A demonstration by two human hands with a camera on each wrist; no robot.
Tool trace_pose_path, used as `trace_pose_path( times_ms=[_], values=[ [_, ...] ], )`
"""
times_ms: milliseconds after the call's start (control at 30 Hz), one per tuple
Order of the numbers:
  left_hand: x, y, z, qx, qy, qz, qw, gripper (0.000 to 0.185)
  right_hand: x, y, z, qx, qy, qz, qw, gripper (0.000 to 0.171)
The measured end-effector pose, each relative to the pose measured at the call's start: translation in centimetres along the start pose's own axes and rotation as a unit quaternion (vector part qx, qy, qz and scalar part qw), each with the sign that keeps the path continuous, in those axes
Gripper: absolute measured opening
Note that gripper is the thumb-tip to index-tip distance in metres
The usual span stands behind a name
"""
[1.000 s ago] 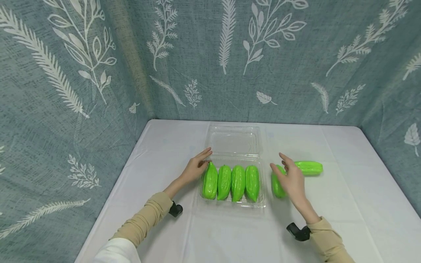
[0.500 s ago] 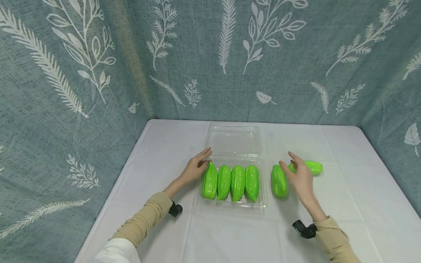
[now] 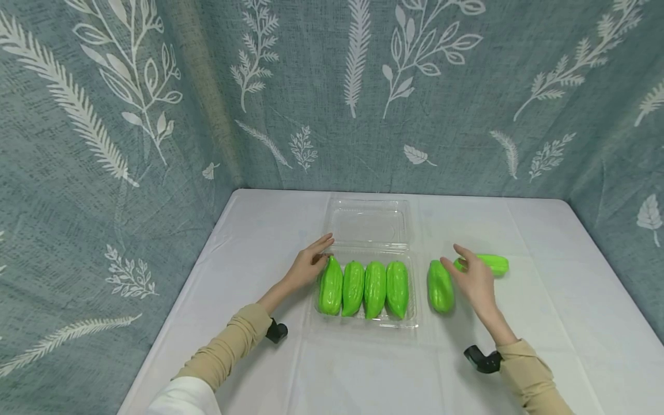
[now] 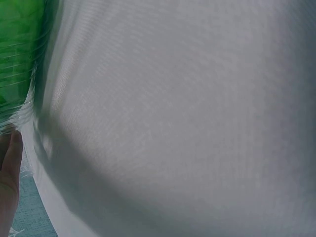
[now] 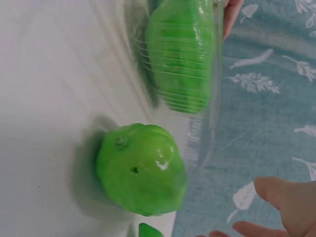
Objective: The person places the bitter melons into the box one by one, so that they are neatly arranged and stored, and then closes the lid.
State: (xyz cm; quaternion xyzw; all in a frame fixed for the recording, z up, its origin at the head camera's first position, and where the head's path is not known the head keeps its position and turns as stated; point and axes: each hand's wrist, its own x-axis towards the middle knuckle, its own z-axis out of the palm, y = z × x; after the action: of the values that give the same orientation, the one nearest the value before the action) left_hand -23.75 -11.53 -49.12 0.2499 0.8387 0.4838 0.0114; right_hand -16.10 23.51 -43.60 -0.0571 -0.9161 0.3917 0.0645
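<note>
In the head view, a clear plastic clamshell box [image 3: 363, 323] lies with its lid laid back. A row of several bright green, ridged gourds [image 3: 354, 288] fills its base. My left hand [image 3: 302, 270] rests at the box's left edge, fingers fairly straight and touching near the rim. My right hand [image 3: 476, 285] hovers over the table right of the box, thumb and fingers apart, holding nothing. Left of it lies one loose gourd [image 3: 441, 288]; another gourd [image 3: 495, 264] lies behind it, partly hidden by the hand. The right wrist view shows the nearer loose gourd end-on, beside the box.
The clear lid [image 3: 369, 223] lies toward the back of the white-covered table [image 3: 363, 374]. Blue-green leaf-patterned curtains [image 3: 321, 86] stand behind the table and at both sides. A black wrist camera [image 3: 277, 331] hangs under the left wrist and another camera [image 3: 482, 360] under the right.
My right hand has moved right, away from over the nearer loose gourd, which now shows fully. In the last half second it has barely shifted. My left hand and the box have stayed put.
</note>
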Motion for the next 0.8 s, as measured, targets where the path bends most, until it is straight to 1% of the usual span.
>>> trace_pose_path(
  times_ms=[167, 333, 700, 800],
  values=[
    [0.0, -0.1, 0.0, 0.001, 0.003, 0.003, 1.0000, 0.046, -0.3, 0.4, 0.2, 0.003, -0.038, 0.025, 0.999, 0.059],
    [0.0, 0.0, 0.0, 0.001, 0.004, 0.005, 1.0000, 0.045, -0.6, 0.9, 0.8, 0.012, -0.060, 0.039, 0.997, 0.061],
    [-0.2, 0.3, -0.1, 0.002, 0.001, 0.000, 1.0000, 0.045, -0.5, 1.7, 1.9, 0.004, -0.076, 0.037, 0.996, 0.061],
    [-0.2, 0.4, -0.1, 0.002, 0.001, 0.001, 1.0000, 0.045, -0.5, 1.9, 2.1, 0.008, -0.080, 0.044, 0.996, 0.061]
  ],
)
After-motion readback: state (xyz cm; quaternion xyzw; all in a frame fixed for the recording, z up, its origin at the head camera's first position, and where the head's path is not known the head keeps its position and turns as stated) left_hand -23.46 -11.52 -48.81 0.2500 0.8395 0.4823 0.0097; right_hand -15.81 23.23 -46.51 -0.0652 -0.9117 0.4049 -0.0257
